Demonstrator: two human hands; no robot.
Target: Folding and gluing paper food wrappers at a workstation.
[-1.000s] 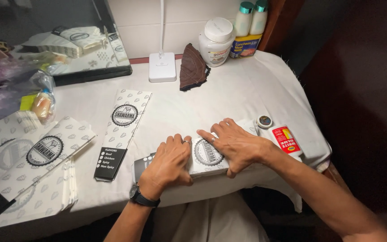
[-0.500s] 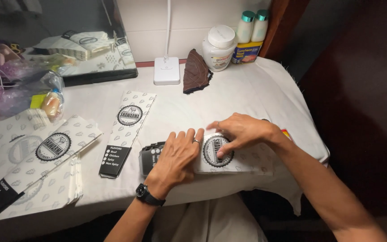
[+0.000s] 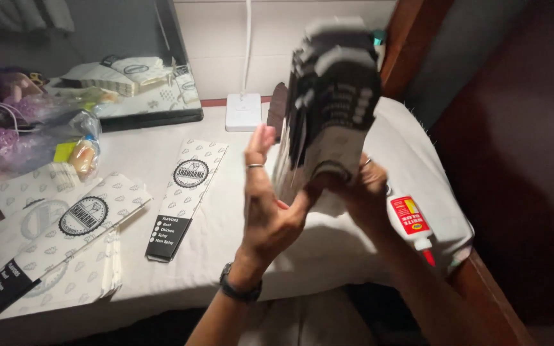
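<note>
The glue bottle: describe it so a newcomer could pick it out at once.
Start at the table under the white cloth and go to its near right edge, just right of the right hand. The glue bottle lies flat there, its tip pointing toward the table edge. Its red label and red nozzle set it apart from the black-and-white paper bags to the left.

table (image 3: 328, 256) white cloth | flat paper sleeves (image 3: 186, 189) | glue bottle (image 3: 411, 224) | white adapter (image 3: 243, 112)
</note>
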